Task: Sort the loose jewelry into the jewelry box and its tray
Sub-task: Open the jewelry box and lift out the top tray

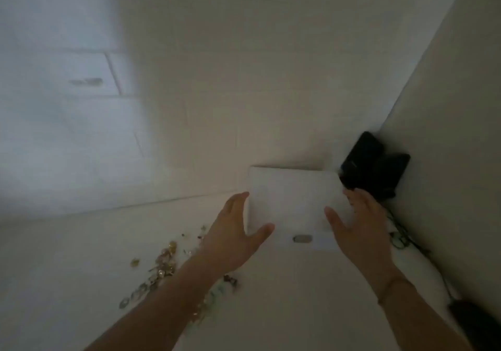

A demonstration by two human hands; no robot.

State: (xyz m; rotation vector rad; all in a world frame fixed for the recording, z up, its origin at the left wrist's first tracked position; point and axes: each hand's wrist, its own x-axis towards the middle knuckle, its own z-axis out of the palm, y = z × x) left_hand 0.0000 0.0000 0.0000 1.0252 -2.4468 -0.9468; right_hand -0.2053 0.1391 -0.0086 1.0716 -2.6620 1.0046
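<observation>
Meanwhile, a closed white box (291, 204) is being flanked by two bare hands on a pale counter (284, 296), close to the corner where two walls are meeting. The left hand (234, 231) is being held at the box's left edge, fingers straight and spread, thumb pointing across the front near corner; whether skin is touching the box cannot be told through the blur. The right hand (357, 223) is being held at the right edge, fingers likewise straight and apart, thumb angled in over the lid. Nothing is being gripped by either hand.

The box is lying directly between the two palms, its long axis running left to right, with a small metal clasp (302, 238) facing the person on the front. Both hands are judged about equally near, so a two-handed hold or a lifting of the lid is being suggested as the step in hand.

Loose jewelry (160, 266) is lying scattered on the counter to the left of the box, partly hidden under the left forearm. A dark object (375, 166) is standing in the corner just behind the right hand. No tray is being shown.
</observation>
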